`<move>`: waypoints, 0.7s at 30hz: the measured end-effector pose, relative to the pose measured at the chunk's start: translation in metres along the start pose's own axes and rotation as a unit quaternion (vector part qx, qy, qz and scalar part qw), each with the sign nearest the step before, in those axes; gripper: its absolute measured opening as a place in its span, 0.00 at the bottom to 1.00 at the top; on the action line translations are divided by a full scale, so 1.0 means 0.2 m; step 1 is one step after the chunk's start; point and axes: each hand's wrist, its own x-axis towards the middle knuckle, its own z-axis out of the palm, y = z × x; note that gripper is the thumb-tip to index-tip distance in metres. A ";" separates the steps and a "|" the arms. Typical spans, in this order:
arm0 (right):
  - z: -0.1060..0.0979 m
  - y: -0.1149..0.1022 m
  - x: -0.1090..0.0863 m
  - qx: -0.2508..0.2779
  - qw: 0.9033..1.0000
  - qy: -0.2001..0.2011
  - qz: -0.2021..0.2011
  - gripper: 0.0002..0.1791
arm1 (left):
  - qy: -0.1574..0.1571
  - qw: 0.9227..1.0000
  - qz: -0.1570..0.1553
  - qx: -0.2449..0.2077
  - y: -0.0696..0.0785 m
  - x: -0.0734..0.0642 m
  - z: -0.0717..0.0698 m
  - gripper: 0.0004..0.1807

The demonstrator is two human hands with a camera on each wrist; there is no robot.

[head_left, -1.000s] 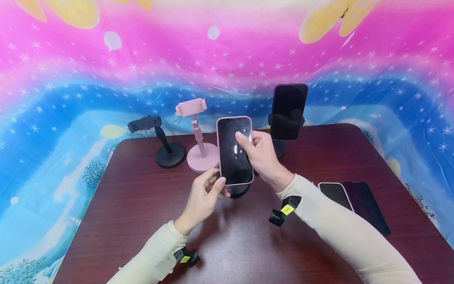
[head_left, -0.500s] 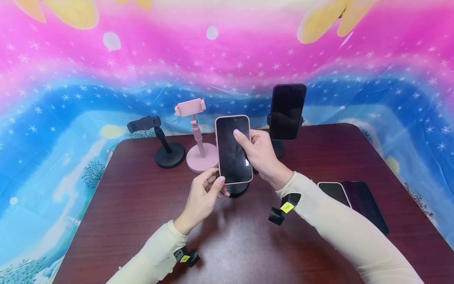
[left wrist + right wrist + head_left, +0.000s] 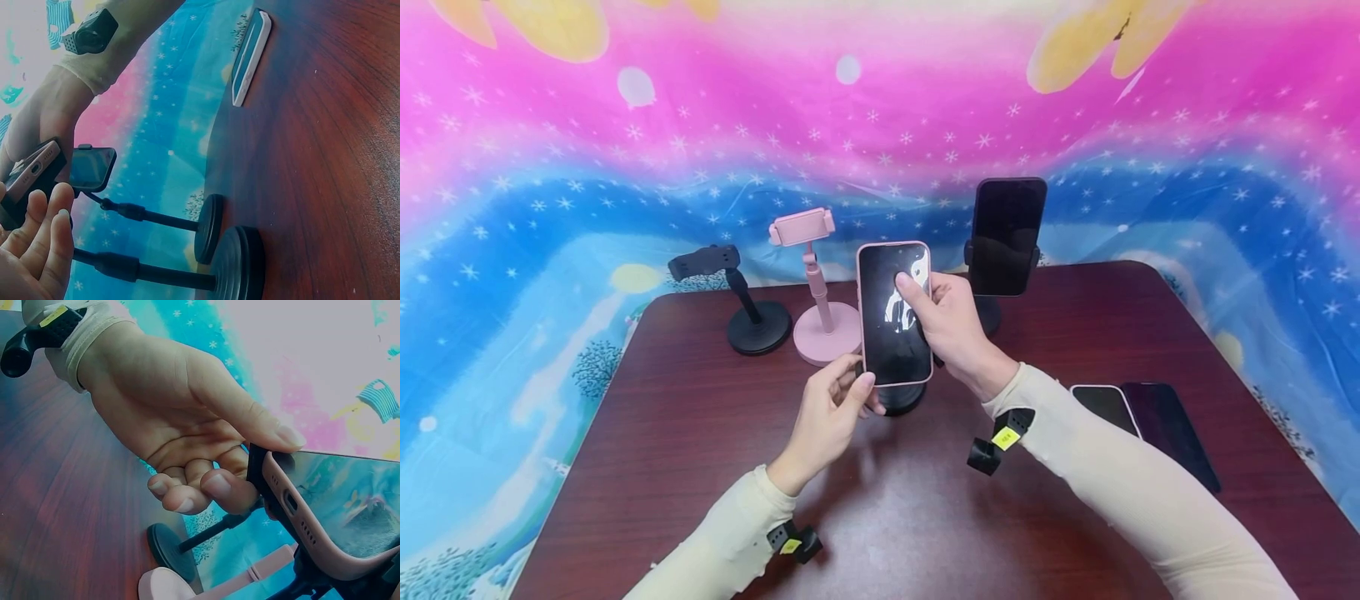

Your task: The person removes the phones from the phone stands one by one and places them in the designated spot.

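A pink-cased phone (image 3: 891, 354) with a dark, reflective screen stands upright in the black clamp (image 3: 256, 467) of a phone stand, whose round base (image 3: 902, 403) shows below it. My right hand (image 3: 957, 329) grips the phone's right side, thumb across the screen and fingers hidden behind. At the lower left corner, my left hand (image 3: 831, 404) pinches the clamp's end between thumb and index finger. Its other fingers curl loosely in the right wrist view. The phone's charging port (image 3: 290, 501) shows on its lower edge.
Behind stand a black phone stand (image 3: 758, 327), a pink phone stand (image 3: 827, 333), and at right a dark phone (image 3: 1009, 237) held in another stand. A white-edged phone (image 3: 1105, 404) and a dark phone (image 3: 1172, 433) lie on the wooden table (image 3: 700, 450) beside my right forearm.
The phone's lower edge has risen slightly and the bright reflection on its screen has shifted. Both hands keep their hold in nearly the same place.
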 end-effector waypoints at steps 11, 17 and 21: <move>0.01 0.01 0.00 0.012 1.000 0.027 -0.002 0.19 | 0.000 1.000 0.001 0.001 -0.01 0.00 0.00 0.08; 0.02 0.01 0.00 0.014 0.999 0.039 -0.003 0.19 | 0.001 1.000 0.009 -0.001 -0.01 0.00 0.00 0.07; 0.01 0.02 0.00 0.016 0.999 0.043 -0.003 0.19 | 0.001 1.000 0.012 -0.001 -0.01 0.00 0.01 0.06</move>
